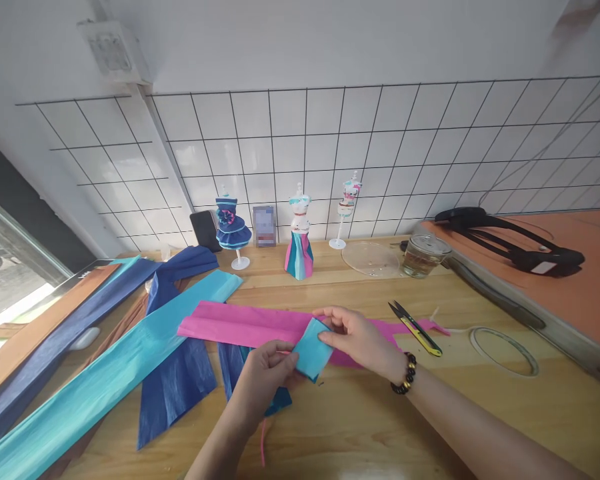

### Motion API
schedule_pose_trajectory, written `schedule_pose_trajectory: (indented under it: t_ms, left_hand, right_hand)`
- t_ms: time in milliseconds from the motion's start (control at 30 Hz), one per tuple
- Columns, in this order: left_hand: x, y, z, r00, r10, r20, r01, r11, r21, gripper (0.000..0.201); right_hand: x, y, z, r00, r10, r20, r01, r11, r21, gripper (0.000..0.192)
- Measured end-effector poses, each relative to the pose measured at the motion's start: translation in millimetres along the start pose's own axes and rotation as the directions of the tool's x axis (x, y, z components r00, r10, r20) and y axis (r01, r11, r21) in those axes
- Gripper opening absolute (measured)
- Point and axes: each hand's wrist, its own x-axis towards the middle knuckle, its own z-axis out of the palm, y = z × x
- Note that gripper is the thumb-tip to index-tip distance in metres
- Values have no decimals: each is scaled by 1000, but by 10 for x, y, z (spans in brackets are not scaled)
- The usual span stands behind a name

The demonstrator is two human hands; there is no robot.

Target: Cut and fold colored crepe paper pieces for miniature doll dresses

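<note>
A small folded piece of light-blue crepe paper point(312, 353) is pinched between both hands above the table. My left hand point(267, 373) grips its lower left edge, fingers closed. At its upper right edge, my right hand point(353, 339) holds it between thumb and fingers; a dark beaded bracelet circles that wrist. Beneath the hands lies a long strip of pink crepe paper point(240, 323), partly covered by them. Dark blue and teal paper point(230, 367) shows under the pink strip beside my left hand.
Yellow-handled thread snips point(417, 330) and a tape roll point(504, 351) lie to the right. Three mini dress forms point(233, 227) stand at the back, near a glass jar point(425, 255). Long turquoise point(125, 357) and navy point(173, 373) paper strips spread across the left.
</note>
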Motion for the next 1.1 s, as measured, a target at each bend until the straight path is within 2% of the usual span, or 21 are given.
schedule_pose_trajectory:
  t_ms: [167, 267, 400, 500, 633, 767, 867, 1000, 1100]
  left_hand:
    - [30, 21, -46, 994, -12, -112, 9, 1000, -28, 52]
    - [36, 24, -52, 991, -26, -128, 24, 1000, -17, 52]
    - [35, 0, -38, 989, 2, -148, -1, 1000, 5, 49]
    - [36, -19, -20, 984, 24, -179, -22, 1000, 10, 48]
    - [28, 18, 29, 978, 38, -206, -39, 999, -3, 54]
    - [-11, 110, 81, 960, 80, -267, -103, 992, -74, 61]
    - [-42, 144, 82, 986, 42, -163, -64, 989, -131, 59]
    - [-40, 87, 55, 998, -18, 54, 22, 996, -86, 45]
    - [-16, 25, 51, 999, -11, 34, 13, 999, -46, 34]
  right_hand:
    - [262, 152, -351, 989, 24, -146, -29, 999, -30, 32]
    - [432, 280, -512, 977, 38, -212, -50, 997, -53, 29]
    - [588, 414, -628, 960, 22, -278, -50, 994, -96, 19]
    - [615, 431, -647, 957, 11, -289, -41, 994, -101, 21]
    - [506, 277, -549, 978, -8, -207, -4, 998, -56, 32]
    - [293, 30, -306, 999, -49, -5, 49, 999, -16, 34]
    - [154, -63, -92, 990, -62, 127, 61, 998, 15, 34]
    - [66, -35, 105, 981, -62, 185, 58, 998, 30, 31]
    - [53, -2, 137, 986, -65, 154, 67, 998, -7, 30]
